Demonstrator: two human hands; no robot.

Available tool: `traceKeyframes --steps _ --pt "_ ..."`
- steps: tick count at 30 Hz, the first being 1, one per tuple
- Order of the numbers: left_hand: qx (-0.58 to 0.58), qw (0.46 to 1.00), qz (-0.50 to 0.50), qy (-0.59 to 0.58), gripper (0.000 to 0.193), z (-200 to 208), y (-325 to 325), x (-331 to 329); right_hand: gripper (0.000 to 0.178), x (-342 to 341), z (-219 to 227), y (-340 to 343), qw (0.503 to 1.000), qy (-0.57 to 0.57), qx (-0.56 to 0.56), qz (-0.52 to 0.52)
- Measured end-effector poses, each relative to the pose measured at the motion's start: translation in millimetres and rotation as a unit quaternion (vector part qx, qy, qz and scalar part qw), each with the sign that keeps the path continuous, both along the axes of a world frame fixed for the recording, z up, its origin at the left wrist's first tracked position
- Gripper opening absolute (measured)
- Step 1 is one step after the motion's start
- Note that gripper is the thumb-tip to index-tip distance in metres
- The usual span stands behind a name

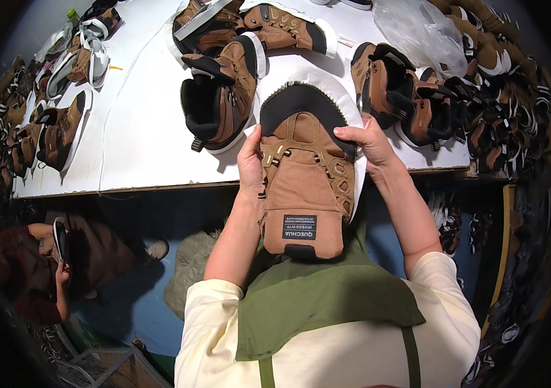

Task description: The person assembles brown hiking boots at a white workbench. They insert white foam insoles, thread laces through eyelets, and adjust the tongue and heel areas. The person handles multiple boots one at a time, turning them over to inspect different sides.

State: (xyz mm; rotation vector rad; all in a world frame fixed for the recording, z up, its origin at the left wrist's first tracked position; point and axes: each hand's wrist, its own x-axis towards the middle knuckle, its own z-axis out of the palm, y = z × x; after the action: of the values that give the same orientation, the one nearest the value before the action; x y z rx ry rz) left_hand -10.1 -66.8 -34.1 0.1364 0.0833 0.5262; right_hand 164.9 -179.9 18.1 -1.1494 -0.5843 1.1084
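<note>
Between my two hands is a brown shoe upper [300,174] with a black toe band, a white border round its toe, and its tongue with a dark label pointing toward me. My left hand [250,158] grips its left edge, thumb along the side. On the opposite edge my right hand [372,143] is closed, thumb pressed on top near the black band. Fingers of both hands are partly hidden beneath the upper. A brown ankle boot [223,94] with a black lining stands just beyond my left hand. Beyond my right hand sits another brown boot [384,81].
The white table [139,129] ends just below my hands. More brown shoes [288,29] lie at its back, and a clear plastic bag [421,32] lies at the far right. Shoes are piled along both sides. At lower left another person [36,271] holds a shoe [60,239].
</note>
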Motion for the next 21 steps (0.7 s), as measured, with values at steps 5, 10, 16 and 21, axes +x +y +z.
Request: traceKeyframes --steps 5,10,16,21 --pt "0.011 1.0 -0.01 0.003 0.041 1 -1 -2 0.039 1 -5 -3 0.998 0.064 0.002 0.018" --pt "0.027 0.999 -0.027 0.022 0.04 3 -1 -4 0.037 -4 2 -6 0.997 0.077 -0.012 0.027" --pt "0.313 0.872 0.207 0.313 0.027 -7 11 -9 0.037 1 6 -6 0.996 0.065 -0.022 0.052" --pt "0.589 0.604 0.368 0.391 0.009 25 5 -33 0.038 10 -10 2 0.997 0.027 -0.053 0.053"
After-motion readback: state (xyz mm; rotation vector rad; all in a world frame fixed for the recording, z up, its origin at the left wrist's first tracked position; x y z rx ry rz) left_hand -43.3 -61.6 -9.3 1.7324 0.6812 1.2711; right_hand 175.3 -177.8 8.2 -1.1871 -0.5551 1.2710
